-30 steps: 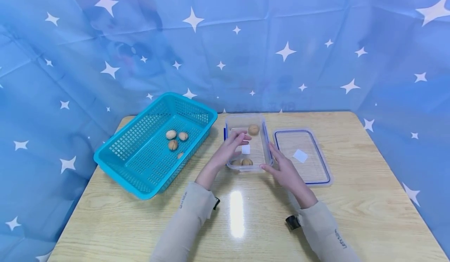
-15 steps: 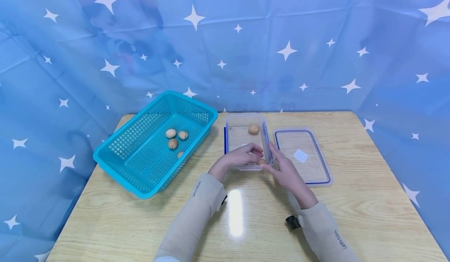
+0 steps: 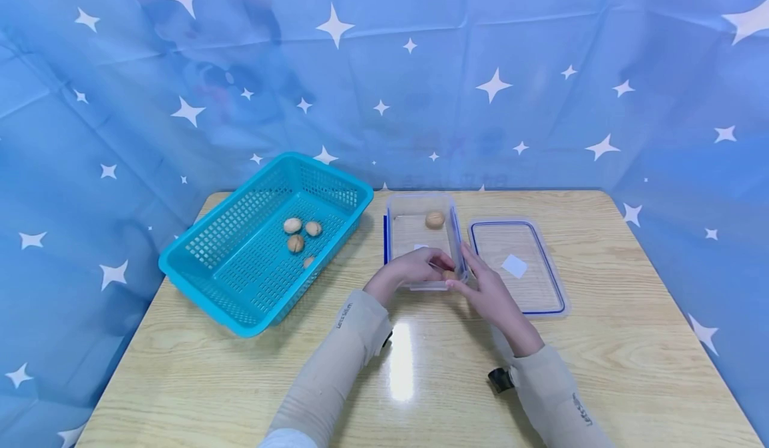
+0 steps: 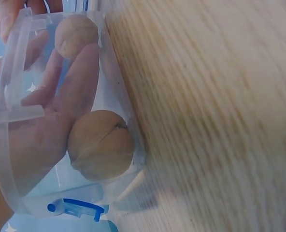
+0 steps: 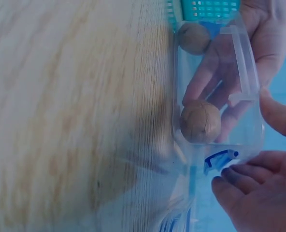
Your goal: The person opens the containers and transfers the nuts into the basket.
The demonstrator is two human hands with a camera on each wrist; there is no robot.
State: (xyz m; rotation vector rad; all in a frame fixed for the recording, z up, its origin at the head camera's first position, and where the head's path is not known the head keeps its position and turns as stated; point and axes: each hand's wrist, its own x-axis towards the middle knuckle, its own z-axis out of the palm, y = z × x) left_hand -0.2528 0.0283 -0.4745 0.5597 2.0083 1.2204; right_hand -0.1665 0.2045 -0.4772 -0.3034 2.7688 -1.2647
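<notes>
In the head view my left hand point(image 3: 420, 266) reaches over the near side of a clear plastic food box point(image 3: 389, 234) and down into it. Its extended fingers touch a walnut point(image 5: 201, 122) in the near right corner. Beside this hand, at the near left corner, sits another walnut point(image 4: 101, 145), hidden from the head camera. A further walnut point(image 3: 434, 219) lies toward the box's far end. My right hand point(image 3: 489, 291) rests against the box's near right corner, thumb at the near rim and fingers along the right side.
A turquoise mesh basket point(image 3: 234, 311) with several walnuts point(image 3: 295, 243) stands to the left. The box's lid point(image 3: 541, 261), edged in blue and bearing a white label point(image 3: 514, 266), lies to the right. A blue starry cloth point(image 3: 384, 87) hangs behind the table point(image 3: 631, 341).
My left hand has come down and right into the box's near end. A walnut there has shifted right into the near right corner. The right hand has stayed in place.
</notes>
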